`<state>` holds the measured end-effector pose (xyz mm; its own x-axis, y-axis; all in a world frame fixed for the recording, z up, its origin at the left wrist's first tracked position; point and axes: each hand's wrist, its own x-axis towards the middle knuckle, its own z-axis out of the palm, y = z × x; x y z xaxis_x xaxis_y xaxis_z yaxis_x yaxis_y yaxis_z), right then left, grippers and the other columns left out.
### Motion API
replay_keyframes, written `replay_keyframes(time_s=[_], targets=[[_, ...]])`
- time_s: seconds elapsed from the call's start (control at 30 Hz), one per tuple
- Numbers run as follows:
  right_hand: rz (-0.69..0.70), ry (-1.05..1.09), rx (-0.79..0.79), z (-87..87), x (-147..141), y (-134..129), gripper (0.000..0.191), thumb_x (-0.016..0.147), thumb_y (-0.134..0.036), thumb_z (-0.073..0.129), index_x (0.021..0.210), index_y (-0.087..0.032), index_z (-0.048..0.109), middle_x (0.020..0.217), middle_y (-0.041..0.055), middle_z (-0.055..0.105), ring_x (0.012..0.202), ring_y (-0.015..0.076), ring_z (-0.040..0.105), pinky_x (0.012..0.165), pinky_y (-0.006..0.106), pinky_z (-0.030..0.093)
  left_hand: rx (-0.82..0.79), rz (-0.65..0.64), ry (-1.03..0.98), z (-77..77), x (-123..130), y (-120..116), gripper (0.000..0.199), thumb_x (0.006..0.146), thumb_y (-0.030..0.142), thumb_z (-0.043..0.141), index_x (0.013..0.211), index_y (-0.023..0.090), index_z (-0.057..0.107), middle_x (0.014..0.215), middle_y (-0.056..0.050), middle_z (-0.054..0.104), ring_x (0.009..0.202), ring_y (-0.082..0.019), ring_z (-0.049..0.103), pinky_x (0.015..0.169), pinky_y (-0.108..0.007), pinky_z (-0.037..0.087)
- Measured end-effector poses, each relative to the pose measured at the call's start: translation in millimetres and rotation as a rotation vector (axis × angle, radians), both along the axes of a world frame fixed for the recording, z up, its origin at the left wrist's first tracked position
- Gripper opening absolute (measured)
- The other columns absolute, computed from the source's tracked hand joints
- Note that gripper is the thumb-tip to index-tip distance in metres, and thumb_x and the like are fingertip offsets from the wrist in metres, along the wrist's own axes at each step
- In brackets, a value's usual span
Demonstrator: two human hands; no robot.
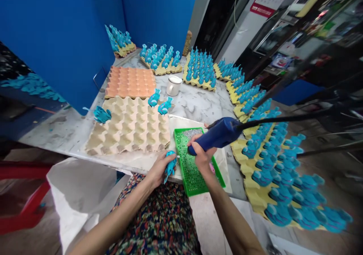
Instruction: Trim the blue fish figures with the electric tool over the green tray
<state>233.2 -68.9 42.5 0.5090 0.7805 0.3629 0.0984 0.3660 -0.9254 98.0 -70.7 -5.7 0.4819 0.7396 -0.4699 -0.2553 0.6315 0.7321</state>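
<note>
My left hand [159, 168] is closed around a blue toy figure [170, 163] at the table's front edge, just left of a green perforated tray [191, 192]. In my right hand [202, 155] is a dark blue corded electric screwdriver [218, 134], held over the tray with its tip end pointing left toward the figure. My fingers wrap its front end. Small silver metal pieces [190, 133] lie at the tray's far end, and a pink item [211, 168] shows partly behind my right wrist.
A beige egg tray [130, 124] carries two blue figures [165, 106] at its right corner and another figure [101, 114] at its left. Behind it lie an orange egg tray [130, 80] and a white mug [173, 85]. Yellow trays [248, 179] full of blue figures line the back and right.
</note>
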Motion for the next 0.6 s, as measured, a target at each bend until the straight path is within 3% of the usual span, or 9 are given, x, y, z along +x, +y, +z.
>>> replay_keyframes(time_s=[0.13, 0.23, 0.3, 0.6], targets=[[-0.010, 0.010, 0.112, 18.2, -6, -9, 0.019, 0.069, -0.022, 0.061, 0.087, -0.022, 0.055, 0.062, -0.0051, 0.058, 0.052, 0.0150, 0.053, 0.060, 0.032, 0.046, 0.022, 0.154, 0.004, -2.9, 12, -5, 0.033, 0.069, 0.042, 0.068, 0.083, 0.017, 0.051, 0.062, 0.006, 0.053, 0.048, -0.007, 0.051, 0.043, -0.017, 0.039], [0.149, 0.059, 0.115, 30.1, -15, -22, 0.005, 0.072, -0.027, 0.058, 0.075, -0.022, 0.057, 0.063, -0.0027, 0.058, 0.053, 0.0156, 0.054, 0.058, 0.033, 0.046, 0.051, 0.240, -0.004, -4.3, 20, -7, 0.032, 0.070, 0.042, 0.068, 0.085, 0.017, 0.054, 0.065, 0.005, 0.053, 0.052, -0.007, 0.051, 0.049, -0.018, 0.042], [0.270, 0.070, 0.091, 33.7, -21, -30, 0.008, 0.072, -0.030, 0.057, 0.069, -0.023, 0.057, 0.063, -0.0017, 0.056, 0.055, 0.0163, 0.055, 0.058, 0.035, 0.047, 0.069, 0.265, 0.012, -3.4, 22, -8, 0.030, 0.070, 0.040, 0.068, 0.083, 0.016, 0.055, 0.068, 0.004, 0.055, 0.057, -0.008, 0.052, 0.054, -0.018, 0.043], [0.323, 0.037, 0.017, 21.8, -30, -38, 0.013, 0.070, -0.034, 0.059, 0.066, -0.022, 0.056, 0.063, 0.0008, 0.054, 0.058, 0.0175, 0.054, 0.059, 0.036, 0.048, 0.106, 0.318, 0.009, 2.2, 23, -9, 0.027, 0.065, 0.037, 0.069, 0.079, 0.016, 0.059, 0.072, 0.002, 0.058, 0.067, -0.011, 0.053, 0.062, -0.021, 0.043]])
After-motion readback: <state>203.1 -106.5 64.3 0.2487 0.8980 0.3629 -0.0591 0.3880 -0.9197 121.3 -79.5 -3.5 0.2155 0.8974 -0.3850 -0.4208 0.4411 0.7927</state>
